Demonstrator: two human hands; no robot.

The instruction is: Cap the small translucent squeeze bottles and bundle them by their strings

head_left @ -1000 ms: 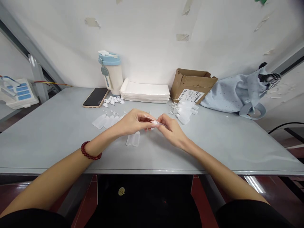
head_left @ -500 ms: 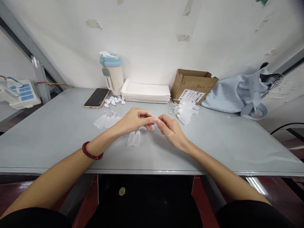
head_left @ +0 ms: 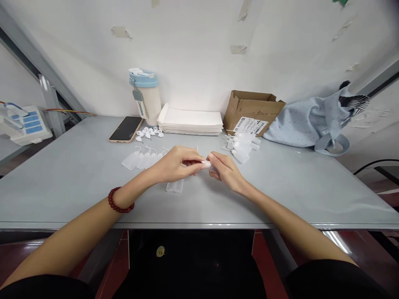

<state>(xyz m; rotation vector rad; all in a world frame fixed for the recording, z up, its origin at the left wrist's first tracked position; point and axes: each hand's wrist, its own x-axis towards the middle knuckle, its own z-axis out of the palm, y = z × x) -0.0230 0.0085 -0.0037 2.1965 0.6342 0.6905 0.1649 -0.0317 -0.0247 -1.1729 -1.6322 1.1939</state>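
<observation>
In the middle of the table, my left hand (head_left: 179, 164) and my right hand (head_left: 226, 169) meet almost fingertip to fingertip. My left thumb and fingers pinch a small white piece (head_left: 206, 164). Right beside it, my right fingers close around a small translucent frosted-plastic piece (head_left: 213, 169), mostly hidden by them. Whether the two pieces are joined I cannot tell. Below my left hand lie frosted flat pieces (head_left: 174, 186). A row of similar frosted pieces with white loops (head_left: 132, 160) extends left, partly covered by that hand.
Small white parts (head_left: 149, 133) lie by a phone (head_left: 125, 129). Behind stand a blue-lidded cup (head_left: 149, 101) and a stack of white envelopes (head_left: 190, 122). A pile of frosted pieces (head_left: 241, 149) lies before a cardboard box (head_left: 252, 110); a light-blue bag (head_left: 299, 122) rests right.
My fingertips have drawn slightly apart and lower, and the white piece and frosted piece between them now show more clearly. My left hand partly covers the frosted pieces below it.
</observation>
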